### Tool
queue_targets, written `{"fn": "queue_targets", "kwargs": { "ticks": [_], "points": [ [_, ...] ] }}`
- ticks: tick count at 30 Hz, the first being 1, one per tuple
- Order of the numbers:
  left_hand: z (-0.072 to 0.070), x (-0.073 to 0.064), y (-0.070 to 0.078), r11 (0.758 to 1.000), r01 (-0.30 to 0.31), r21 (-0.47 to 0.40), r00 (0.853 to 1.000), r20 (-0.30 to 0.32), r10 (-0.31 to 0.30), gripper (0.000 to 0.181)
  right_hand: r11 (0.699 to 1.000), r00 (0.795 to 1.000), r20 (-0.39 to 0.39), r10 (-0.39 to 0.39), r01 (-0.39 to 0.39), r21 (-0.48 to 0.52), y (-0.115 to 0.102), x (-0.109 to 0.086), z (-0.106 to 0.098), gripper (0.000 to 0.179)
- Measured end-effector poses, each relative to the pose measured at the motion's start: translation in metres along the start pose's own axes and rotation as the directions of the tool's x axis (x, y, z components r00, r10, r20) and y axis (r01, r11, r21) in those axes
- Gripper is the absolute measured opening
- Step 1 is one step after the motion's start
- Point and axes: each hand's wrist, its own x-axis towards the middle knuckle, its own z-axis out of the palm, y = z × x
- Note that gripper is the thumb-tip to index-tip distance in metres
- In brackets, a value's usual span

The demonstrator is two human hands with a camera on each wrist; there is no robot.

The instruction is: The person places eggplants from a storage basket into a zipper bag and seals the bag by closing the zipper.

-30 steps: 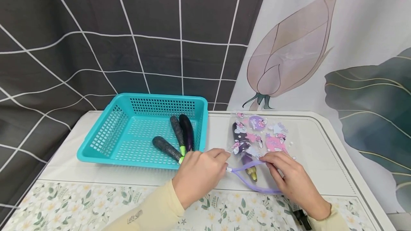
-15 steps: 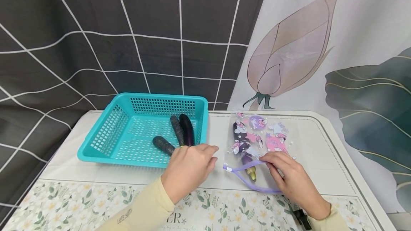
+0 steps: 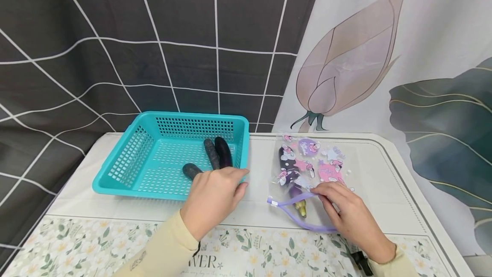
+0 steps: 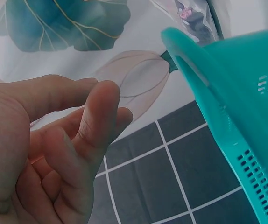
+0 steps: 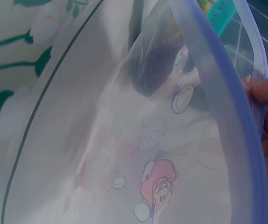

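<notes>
My left hand (image 3: 213, 198) is over the front right corner of the turquoise basket (image 3: 115, 181). Its fingers are loosely bent and hold nothing in the left wrist view. Inside the basket lie a glossy dark eggplant (image 3: 224, 152) and two speckled dark vegetables, one upright-lying (image 3: 211, 153) and one slanted (image 3: 191, 170); the hand hides their near ends. My right hand (image 3: 351, 210) pinches the purple zip rim (image 3: 303, 225) of a clear printed zip bag (image 3: 346, 170), whose mouth gapes. In the bag is another eggplant (image 3: 296, 191), stem end toward the opening.
Beneath everything is a white table (image 3: 378, 200) with a floral cloth strip (image 3: 280, 251) along its front. A dark checked curtain (image 3: 184, 67) and a white leaf-print curtain (image 3: 434, 37) hang close behind. A black strap (image 3: 361, 263) is near my right wrist.
My left hand has let go of the zip bag's slider end and moved left to the basket's corner. My right hand stays on the bag's rim.
</notes>
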Motion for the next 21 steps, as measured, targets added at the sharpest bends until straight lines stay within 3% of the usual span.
{"fn": "queue_targets", "kwargs": {
  "ticks": [21],
  "points": [
    [-0.009,-0.004,-0.028,0.996,0.076,0.041,0.995,0.054,-0.078,0.023,1.000,1.000,-0.003,-0.005,0.005,0.003,0.001,0.000,0.001,0.038]
  ]
}}
